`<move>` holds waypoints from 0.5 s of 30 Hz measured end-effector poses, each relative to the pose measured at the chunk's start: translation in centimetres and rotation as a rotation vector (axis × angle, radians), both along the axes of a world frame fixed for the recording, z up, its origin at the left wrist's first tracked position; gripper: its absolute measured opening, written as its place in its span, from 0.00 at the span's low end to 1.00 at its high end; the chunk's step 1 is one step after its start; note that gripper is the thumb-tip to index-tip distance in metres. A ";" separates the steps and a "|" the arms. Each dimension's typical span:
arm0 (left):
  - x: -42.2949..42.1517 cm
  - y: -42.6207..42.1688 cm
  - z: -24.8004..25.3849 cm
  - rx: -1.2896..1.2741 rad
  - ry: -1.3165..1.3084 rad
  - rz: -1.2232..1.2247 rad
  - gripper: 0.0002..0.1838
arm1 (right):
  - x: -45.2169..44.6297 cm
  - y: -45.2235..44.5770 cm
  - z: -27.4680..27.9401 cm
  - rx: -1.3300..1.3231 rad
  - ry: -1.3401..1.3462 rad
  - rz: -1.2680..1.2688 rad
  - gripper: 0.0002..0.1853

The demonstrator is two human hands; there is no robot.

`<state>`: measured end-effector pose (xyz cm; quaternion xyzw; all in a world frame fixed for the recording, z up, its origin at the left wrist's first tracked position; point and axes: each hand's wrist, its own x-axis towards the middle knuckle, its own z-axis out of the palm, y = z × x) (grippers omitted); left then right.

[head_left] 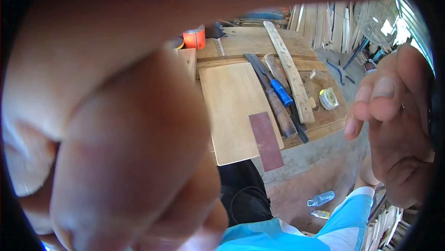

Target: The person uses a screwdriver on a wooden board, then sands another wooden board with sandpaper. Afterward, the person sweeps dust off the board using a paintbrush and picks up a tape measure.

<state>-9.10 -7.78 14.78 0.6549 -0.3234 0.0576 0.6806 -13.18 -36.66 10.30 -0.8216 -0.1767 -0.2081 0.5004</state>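
Note:
My left hand (125, 144) is very close to the camera and blurred, covering the left part of the view. Its fingers are curled, and whether anything lies inside them is hidden. At the right edge my right hand (394, 112) is raised with its fingers loosely bent and apart, holding nothing visible. Between the hands, a flat pale wooden board (232, 107) rests on the wooden workbench (296, 42). A reddish-brown strip of sandpaper (266, 142) lies across the board's lower right corner, partly over its edge.
Beside the board lie chisels (280, 109), a blue-handled tool (281, 92), a long wooden strip (289, 72) and a tape measure (328, 99). An orange can (194, 37) stands at the back. Bottles (321, 199) lie on the floor; wood planks (320, 26) lean behind.

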 end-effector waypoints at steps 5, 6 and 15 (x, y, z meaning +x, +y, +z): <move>0.7 0.1 0.7 0.031 -0.072 0.026 0.28 | 0.2 0.1 -0.1 0.034 -0.027 -0.012 0.33; 1.0 -0.1 0.6 0.020 -0.093 0.026 0.28 | 0.2 -0.1 0.1 0.024 -0.039 -0.020 0.33; 1.6 -1.5 -1.5 -0.042 -0.116 0.049 0.29 | -0.9 -1.6 0.3 -0.033 0.014 -0.070 0.30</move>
